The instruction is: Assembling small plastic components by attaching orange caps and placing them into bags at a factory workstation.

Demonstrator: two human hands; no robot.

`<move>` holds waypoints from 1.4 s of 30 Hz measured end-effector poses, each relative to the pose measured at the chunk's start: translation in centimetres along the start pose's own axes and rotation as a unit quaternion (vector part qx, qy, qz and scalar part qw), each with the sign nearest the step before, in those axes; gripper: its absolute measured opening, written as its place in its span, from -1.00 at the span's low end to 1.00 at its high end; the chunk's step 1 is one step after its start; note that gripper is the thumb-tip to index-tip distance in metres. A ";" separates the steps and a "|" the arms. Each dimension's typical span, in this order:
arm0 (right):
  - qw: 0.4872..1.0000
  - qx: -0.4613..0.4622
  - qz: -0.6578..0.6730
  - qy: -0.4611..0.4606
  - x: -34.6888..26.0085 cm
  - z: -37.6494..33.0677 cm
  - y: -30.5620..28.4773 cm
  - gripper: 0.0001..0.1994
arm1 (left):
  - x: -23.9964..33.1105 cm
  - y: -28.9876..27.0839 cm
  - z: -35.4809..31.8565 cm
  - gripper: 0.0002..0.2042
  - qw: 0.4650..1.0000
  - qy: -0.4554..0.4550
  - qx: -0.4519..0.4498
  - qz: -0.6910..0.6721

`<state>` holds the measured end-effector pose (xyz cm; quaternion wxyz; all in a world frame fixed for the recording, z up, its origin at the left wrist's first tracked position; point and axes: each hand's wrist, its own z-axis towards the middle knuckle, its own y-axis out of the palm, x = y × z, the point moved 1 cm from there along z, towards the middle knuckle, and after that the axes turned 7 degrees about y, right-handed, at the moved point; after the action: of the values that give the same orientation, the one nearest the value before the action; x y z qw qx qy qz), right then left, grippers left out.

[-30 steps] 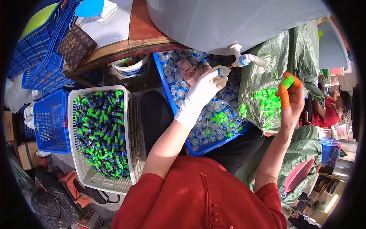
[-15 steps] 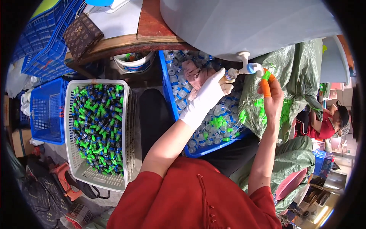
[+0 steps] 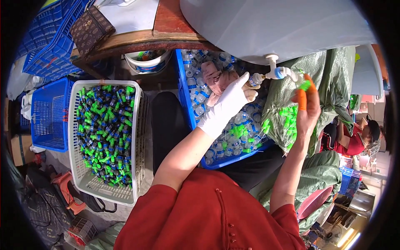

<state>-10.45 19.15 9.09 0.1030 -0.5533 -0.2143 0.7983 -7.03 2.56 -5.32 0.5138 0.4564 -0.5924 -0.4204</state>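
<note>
My left hand, in a white glove, is closed around a small clear bottle with a blue band. The bottle's mouth is against the thin nozzle of a white tap, which comes out of a large grey tank. To the right of the tap, my right hand wears orange finger covers and is blurred by motion. Its fingers pinch a small bright green plastic piece beside the curved white end of the tap. Under my hands a blue crate holds many clear bottles and a pink cloth.
On the left stands a white basket of dark bottles with green tops, beside a blue crate. Green sacking with green pieces hangs on the right. A wooden table edge crosses above a white bucket. Another person sits far right.
My right hand has moved a little right and down with the green piece, away from the tap. My left hand still holds the bottle at the nozzle. The view has shifted slightly.
</note>
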 end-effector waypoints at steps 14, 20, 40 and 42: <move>0.994 -0.034 0.100 0.015 -0.6 -3.0 2.0 -0.65 | 0.2 -1.2 -1.5 -0.63 0.997 -0.022 0.080 0.004; 0.983 -0.077 0.161 0.033 0.3 -3.9 4.0 -0.69 | -1.0 -2.8 -2.1 -0.63 0.982 -0.087 -0.111 -0.125; 0.926 -0.246 -0.244 -0.148 2.9 -9.7 -0.3 -0.79 | -4.2 -3.2 -8.3 -0.73 0.967 -0.234 0.034 0.095; 0.954 -0.233 -0.153 -0.111 4.1 -10.1 0.5 -0.79 | -4.3 -2.8 -8.6 -0.70 0.960 -0.163 0.067 0.217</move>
<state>-2.57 22.64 2.41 0.0679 -0.4303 -0.4866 0.7573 2.09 5.89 -7.98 0.4576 0.2759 -0.7795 -0.3270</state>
